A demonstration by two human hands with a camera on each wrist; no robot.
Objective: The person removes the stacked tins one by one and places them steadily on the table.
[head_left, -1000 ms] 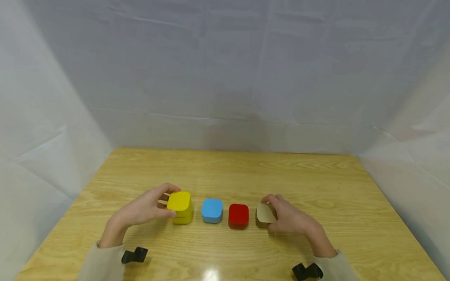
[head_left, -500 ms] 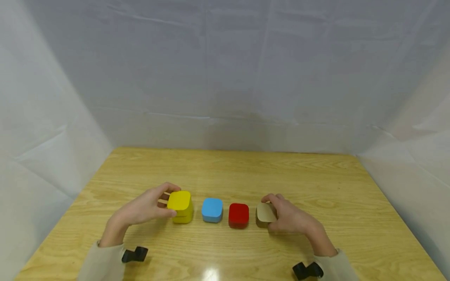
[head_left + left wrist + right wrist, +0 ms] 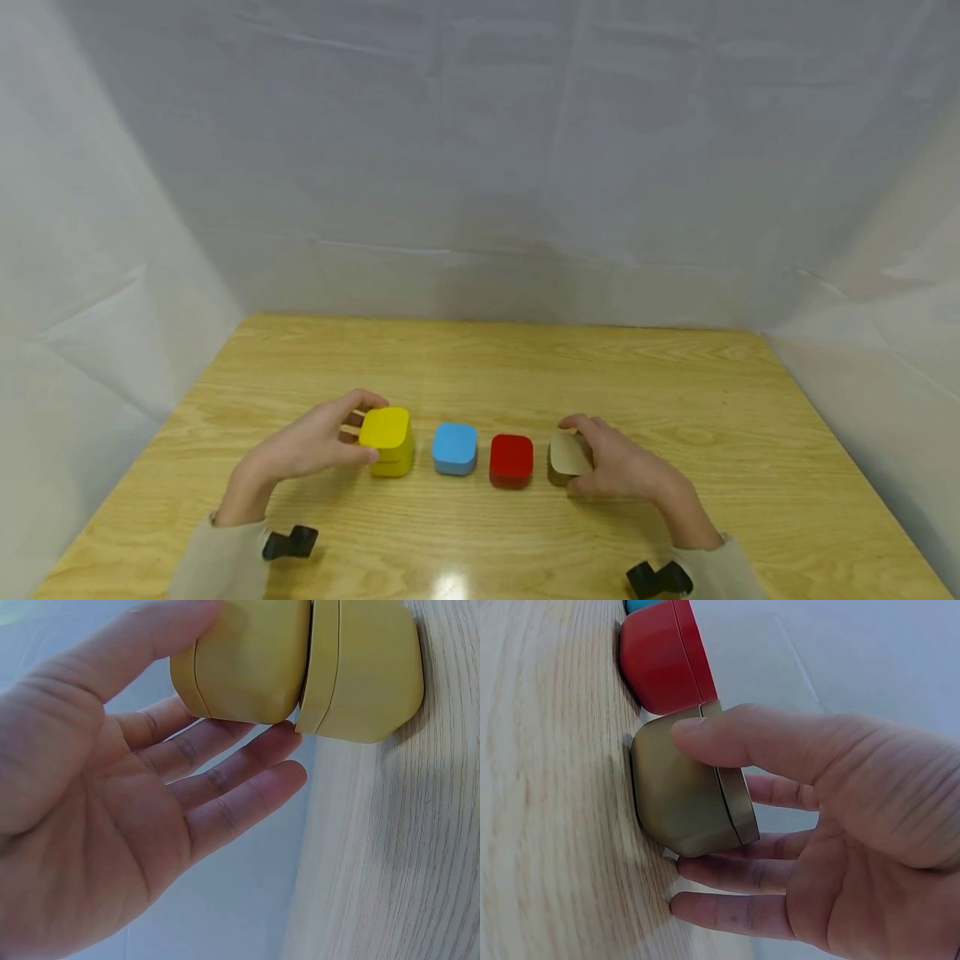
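nothing has shifted; left hand [image 3: 315,444] pinches stacked yellow boxes [image 3: 386,441], right hand [image 3: 626,468] seemingly gold box [image 3: 566,457].

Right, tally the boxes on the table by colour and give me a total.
Yellow box: 1
Blue box: 1
Red box: 1
Tan box: 1
Total: 4

- The tabletop [image 3: 525,367] is pale wood with visible grain and a light sheen.
- The yellow box [image 3: 386,442], blue box [image 3: 453,447] and red box [image 3: 512,459] look like smooth matt plastic.
- The tan box [image 3: 686,791] has a dull metallic sheen.
- Creased white cloth [image 3: 480,150] forms the backdrop.
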